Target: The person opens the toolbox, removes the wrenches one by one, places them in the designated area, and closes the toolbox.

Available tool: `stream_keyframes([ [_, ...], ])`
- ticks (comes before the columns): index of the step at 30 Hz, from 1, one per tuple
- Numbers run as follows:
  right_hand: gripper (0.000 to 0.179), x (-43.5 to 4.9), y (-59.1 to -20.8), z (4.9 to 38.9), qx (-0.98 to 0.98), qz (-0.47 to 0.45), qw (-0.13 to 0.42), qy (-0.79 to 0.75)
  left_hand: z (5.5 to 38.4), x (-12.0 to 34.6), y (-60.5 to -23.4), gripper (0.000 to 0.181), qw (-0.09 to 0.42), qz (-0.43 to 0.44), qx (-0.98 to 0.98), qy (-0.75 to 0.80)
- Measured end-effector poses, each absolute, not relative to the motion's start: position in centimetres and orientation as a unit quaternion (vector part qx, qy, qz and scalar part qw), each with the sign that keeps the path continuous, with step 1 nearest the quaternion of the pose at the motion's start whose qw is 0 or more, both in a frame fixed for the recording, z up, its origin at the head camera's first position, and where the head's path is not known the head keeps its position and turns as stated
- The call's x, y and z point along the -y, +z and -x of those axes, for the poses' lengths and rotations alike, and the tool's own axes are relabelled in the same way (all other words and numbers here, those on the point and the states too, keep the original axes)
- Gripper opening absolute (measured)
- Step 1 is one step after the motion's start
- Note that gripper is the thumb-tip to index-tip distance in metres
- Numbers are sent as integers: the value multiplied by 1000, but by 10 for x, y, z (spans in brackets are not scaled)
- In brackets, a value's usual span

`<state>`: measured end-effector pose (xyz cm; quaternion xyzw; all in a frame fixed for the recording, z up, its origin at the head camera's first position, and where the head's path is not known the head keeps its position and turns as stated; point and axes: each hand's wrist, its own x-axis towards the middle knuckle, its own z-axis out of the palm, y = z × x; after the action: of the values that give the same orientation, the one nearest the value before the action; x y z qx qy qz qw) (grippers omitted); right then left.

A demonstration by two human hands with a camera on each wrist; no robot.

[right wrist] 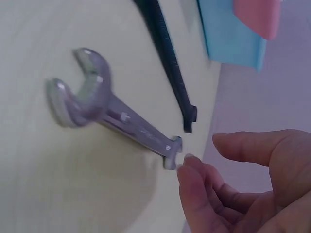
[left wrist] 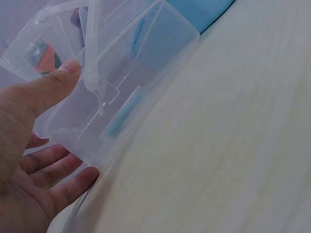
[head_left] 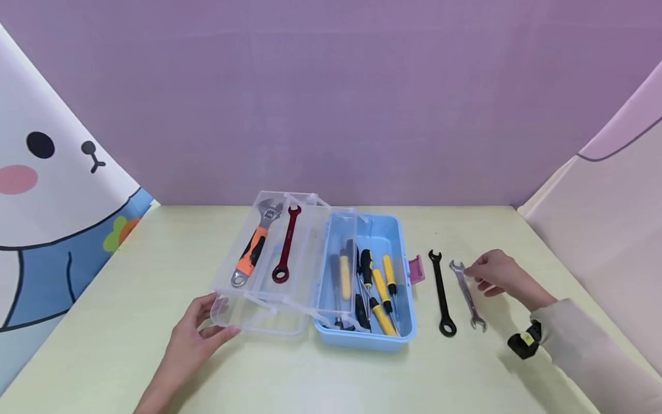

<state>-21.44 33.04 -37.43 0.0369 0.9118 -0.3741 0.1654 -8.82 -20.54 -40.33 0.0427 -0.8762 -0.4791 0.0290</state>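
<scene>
A blue toolbox [head_left: 364,339] stands on the table with its clear lid [head_left: 281,326] and clear tray opened out leftward. My left hand [head_left: 193,339] holds the lid at its near left corner; in the left wrist view the thumb lies over its upper edge and the fingers [left wrist: 73,189] sit at its lower edge. A silver open-end wrench [head_left: 468,296] lies to the right of the box. At its far end is my right hand [head_left: 499,273], thumb and fingers apart around nothing in the right wrist view, fingertips close to the wrench head.
A black combination wrench [head_left: 441,293] lies between the box's pink latch [head_left: 416,269] and the silver wrench. The tray carries an orange-handled adjustable wrench [head_left: 254,247] and a red wrench [head_left: 287,244]. Several yellow and black screwdrivers [head_left: 381,287] fill the box. A purple backdrop [head_left: 331,115] rises behind.
</scene>
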Motion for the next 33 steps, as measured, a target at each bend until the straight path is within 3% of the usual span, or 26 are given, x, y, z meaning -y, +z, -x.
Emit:
stream_keyframes([
  [17,24,-326,-338,225,-892,4,221,-394,88,205,-403,81,26,-42,873,-484],
  [33,22,-300,-301,241,-905,38,211,-367,88,206,-401,82,24,-40,877,-479],
])
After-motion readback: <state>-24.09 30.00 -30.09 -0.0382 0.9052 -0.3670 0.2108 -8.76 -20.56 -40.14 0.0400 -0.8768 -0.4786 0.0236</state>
